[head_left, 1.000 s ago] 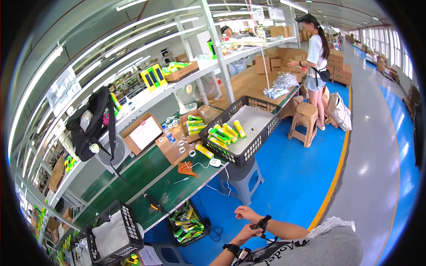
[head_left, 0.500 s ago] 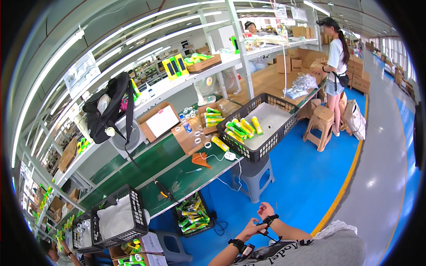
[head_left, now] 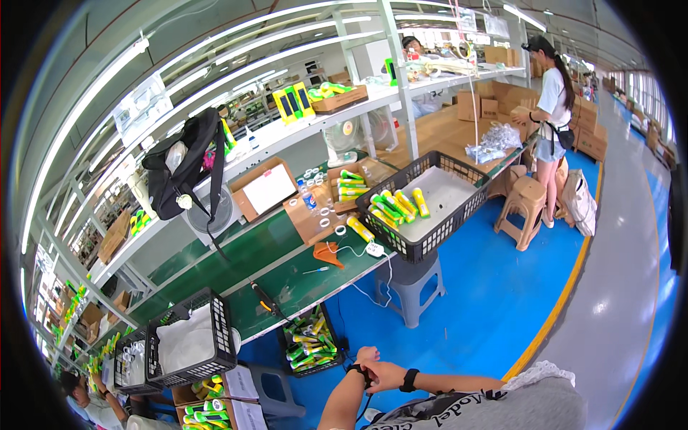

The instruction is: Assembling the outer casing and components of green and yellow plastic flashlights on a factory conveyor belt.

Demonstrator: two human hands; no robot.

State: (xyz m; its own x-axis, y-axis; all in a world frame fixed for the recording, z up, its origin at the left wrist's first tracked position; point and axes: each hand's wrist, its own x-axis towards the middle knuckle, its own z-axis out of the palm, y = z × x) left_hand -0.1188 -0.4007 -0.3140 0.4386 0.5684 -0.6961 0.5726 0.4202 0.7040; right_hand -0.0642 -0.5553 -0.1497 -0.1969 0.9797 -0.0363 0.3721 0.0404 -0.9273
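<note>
My left hand (head_left: 368, 355) is raised in front of my body, its fingers curled in with nothing visible in them. A black wrist strap (head_left: 356, 370) circles that wrist. Reaching across from the right, my right hand (head_left: 387, 376) has its fingers closed on this strap; a thin dark cord hangs below them. Around my right wrist sits another black strap (head_left: 410, 380). Both hands are over the blue floor, apart from the green workbench (head_left: 287, 287).
A black crate (head_left: 459, 208) with yellow-green flashlights (head_left: 387, 208) overhangs a grey stool (head_left: 412, 290). More flashlights fill a floor crate (head_left: 312, 340). Screwdriver (head_left: 315, 270), pliers (head_left: 265, 297) and orange cloth (head_left: 327, 254) lie on the bench. A co-worker (head_left: 552, 107) stands at right.
My left hand has left my right wrist's strap. My right hand has crossed over to the left wrist and now holds the strap there. The view has shifted slightly.
</note>
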